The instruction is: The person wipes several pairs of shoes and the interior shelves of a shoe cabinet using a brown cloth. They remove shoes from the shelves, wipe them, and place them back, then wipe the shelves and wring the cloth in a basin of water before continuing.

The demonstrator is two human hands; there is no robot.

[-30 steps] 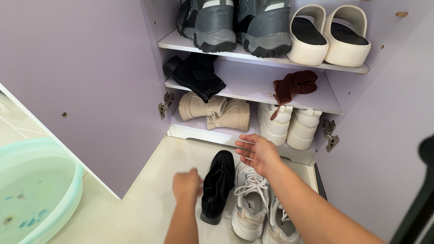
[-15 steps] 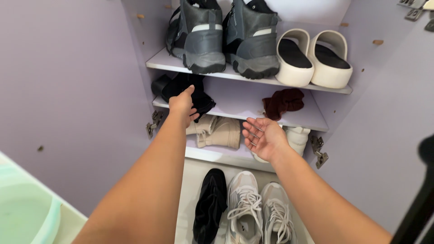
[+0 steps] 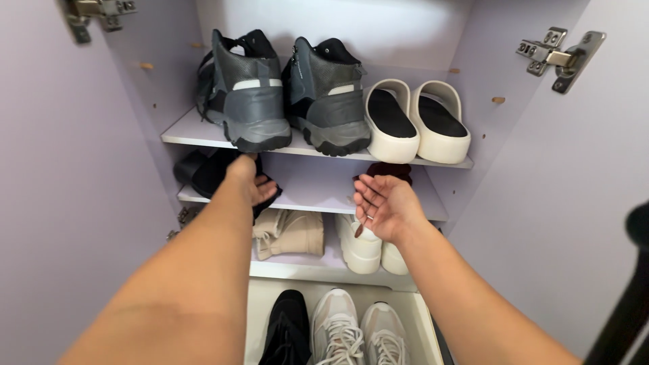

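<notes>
I am reaching my left hand onto the black shoes on the middle shelf, fingers curling around them; my right hand is hovering spread, palm up, holding nothing.

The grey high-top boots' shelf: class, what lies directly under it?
Under the top shelf, black footwear lies beneath the left hand; a dark red item sits behind the open right hand, mostly covered.

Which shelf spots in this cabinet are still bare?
Bare: the middle shelf between the black shoes under the left hand and the dark red item behind the right hand. Crowded: the top shelf, filled by grey boots and cream slides.
</notes>
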